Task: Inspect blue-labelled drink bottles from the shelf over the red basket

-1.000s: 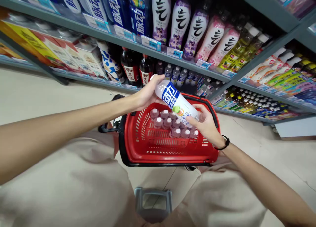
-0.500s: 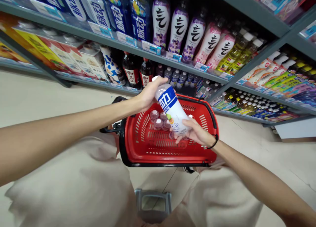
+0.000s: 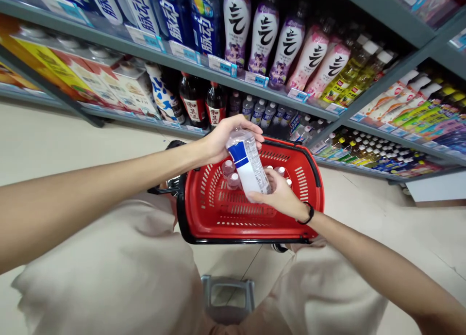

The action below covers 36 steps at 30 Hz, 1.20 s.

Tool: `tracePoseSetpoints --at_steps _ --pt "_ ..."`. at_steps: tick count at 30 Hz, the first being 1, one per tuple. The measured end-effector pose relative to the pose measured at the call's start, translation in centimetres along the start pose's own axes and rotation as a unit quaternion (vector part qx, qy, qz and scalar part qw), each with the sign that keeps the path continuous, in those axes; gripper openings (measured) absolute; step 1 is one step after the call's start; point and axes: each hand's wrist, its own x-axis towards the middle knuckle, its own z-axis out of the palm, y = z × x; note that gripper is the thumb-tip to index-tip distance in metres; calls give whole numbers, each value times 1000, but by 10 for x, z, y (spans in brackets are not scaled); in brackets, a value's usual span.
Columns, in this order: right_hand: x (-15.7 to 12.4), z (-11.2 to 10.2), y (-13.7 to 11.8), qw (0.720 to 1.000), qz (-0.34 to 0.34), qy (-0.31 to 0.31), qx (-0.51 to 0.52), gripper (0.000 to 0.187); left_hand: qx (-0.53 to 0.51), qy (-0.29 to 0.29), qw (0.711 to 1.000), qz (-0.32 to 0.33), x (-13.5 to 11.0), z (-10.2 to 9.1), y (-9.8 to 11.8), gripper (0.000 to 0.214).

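Note:
A drink bottle (image 3: 249,167) with a white and blue label tilts above the red shopping basket (image 3: 247,228). My left hand (image 3: 233,136) is closed around its top end, and the cap is hidden under the palm. At the bottle's lower end, my right hand (image 3: 280,196) grips the base between thumb and fingers. The label side with fine print and a barcode faces up. Inside the basket stand several bottles with white caps (image 3: 233,180), partly covered by the held bottle and my right hand.
Shelves ahead hold blue bottles (image 3: 204,29), purple-and-white bottles (image 3: 262,43) and dark bottles with red labels (image 3: 192,102). Small bottles (image 3: 268,114) stand on the low shelf behind the basket. A grey stool (image 3: 228,296) is between my legs.
The bottle has been rolled in my hands, so its logo has turned away and the fine print shows. My right hand has shifted slightly left and wraps the base more.

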Motion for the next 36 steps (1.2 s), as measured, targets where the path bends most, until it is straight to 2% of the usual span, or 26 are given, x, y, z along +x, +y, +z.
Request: tracePoseSetpoints --at_steps 5,10,12,15,17,18,20,25,36 --pt "-9 10 -1 997 11 27 -70 82 8 -7 1000 -1 -2 0 -2 33" --pt "-7 14 -5 999 36 -8 4 80 -19 -21 999 16 -4 -6 -3 25" --pt "-3 11 -7 994 60 -59 74 83 -32 -37 998 28 -5 -9 -3 23" --pt "2 4 -12 963 91 -197 162 81 -33 -45 998 31 -8 -11 -2 22" --pt "3 2 -12 943 108 -264 171 74 -26 -47 998 19 -9 -11 -2 22" --pt "4 3 -11 942 111 -272 165 71 -20 -49 999 12 -9 -10 -2 23" --pt "3 7 -5 953 104 -245 146 70 -2 -55 999 1 -8 -10 -4 25" --pt "-2 22 8 983 67 -131 107 77 17 -57 998 1 -3 -10 -7 28" --pt "-5 28 6 990 43 -113 72 79 32 -54 998 -13 -4 -6 -7 24"
